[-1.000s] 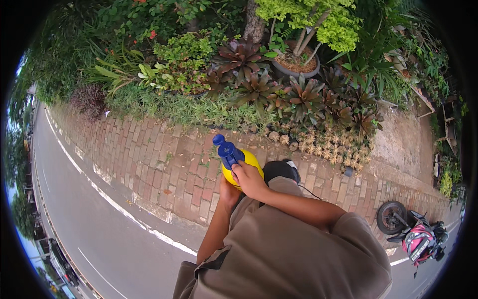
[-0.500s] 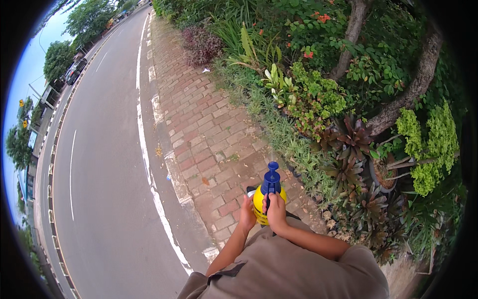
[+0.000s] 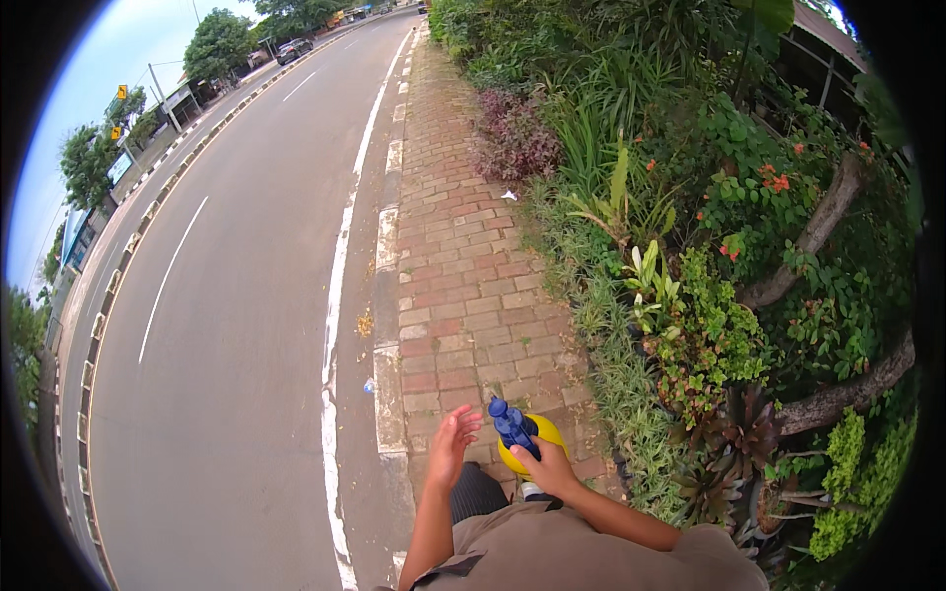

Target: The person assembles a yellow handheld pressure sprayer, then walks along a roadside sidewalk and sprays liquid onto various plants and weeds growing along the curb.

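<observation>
A yellow pump sprayer with a blue top hangs in front of my body, above the brick pavement. My right hand is wrapped round the blue handle part, and its fingers are partly hidden behind the sprayer. The blue knob at the top tilts a little to the left. To the left of the sprayer, my left hand is raised and apart from it. Its fingers are loosely spread, with nothing in them.
On the left runs a grey road, edged by a white line and a pale kerb. Dense plants and a slanting tree trunk border the pavement on the right. A parked car stands far across the road.
My left hand has come off the sprayer and moved left. The sprayer now tilts left in my right hand. The view has turned, so the road and plants sit further right.
</observation>
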`<state>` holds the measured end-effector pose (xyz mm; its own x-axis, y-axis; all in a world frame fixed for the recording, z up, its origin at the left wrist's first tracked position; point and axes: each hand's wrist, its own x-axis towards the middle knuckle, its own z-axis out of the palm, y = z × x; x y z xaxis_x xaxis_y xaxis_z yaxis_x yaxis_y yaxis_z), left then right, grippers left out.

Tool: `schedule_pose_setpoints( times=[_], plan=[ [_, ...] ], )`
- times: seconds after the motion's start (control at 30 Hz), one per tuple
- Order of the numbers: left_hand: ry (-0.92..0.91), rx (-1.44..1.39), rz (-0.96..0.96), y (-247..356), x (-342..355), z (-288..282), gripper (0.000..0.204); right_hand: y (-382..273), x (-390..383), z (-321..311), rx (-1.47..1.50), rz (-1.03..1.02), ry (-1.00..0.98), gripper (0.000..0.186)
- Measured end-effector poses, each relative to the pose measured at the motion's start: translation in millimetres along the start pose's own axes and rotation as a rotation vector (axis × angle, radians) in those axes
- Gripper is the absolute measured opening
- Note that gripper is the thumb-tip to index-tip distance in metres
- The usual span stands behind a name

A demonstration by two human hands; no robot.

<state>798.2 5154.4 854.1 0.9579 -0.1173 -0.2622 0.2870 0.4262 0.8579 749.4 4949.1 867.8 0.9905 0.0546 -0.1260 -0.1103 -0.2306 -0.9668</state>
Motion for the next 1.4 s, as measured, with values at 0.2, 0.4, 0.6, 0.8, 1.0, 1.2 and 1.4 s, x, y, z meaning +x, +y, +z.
schedule_pose_setpoints(
  times=[0.2,0.4,0.6,0.8,1.0,1.2,1.4],
  plan=[
    [-0.035,0.382,-0.01,80.9,111.9,-2.3,0.044,-19.2,119.9,41.7,-0.092,0.026,-0.045,0.053],
    [-0.435,1.304,0.095,186.7,258.7,-35.6,0.041,-55.3,234.8,91.0,-0.136,0.078,-0.045,0.054],
    [-0.375,1.325,0.301,293.3,352.0,-27.7,0.025,-84.2,341.1,113.8,-0.216,0.209,0.031,0.049],
    [-0.241,1.345,0.381,408.7,429.1,-27.9,0.027,-81.9,446.3,134.1,-0.149,0.017,0.064,0.034],
    [-0.063,1.408,0.333,390.5,546.1,-51.8,0.027,-75.8,580.0,142.3,-0.2,0.1,-0.066,0.031],
    [-0.194,1.694,0.183,467.1,650.8,-65.4,0.031,-118.9,712.3,132.1,-0.206,0.021,-0.224,0.034],
    [-0.537,1.484,0.37,492.2,774.3,-25.4,0.044,-139.6,803.5,116.6,-0.031,0.114,-0.272,0.035]
  ],
)
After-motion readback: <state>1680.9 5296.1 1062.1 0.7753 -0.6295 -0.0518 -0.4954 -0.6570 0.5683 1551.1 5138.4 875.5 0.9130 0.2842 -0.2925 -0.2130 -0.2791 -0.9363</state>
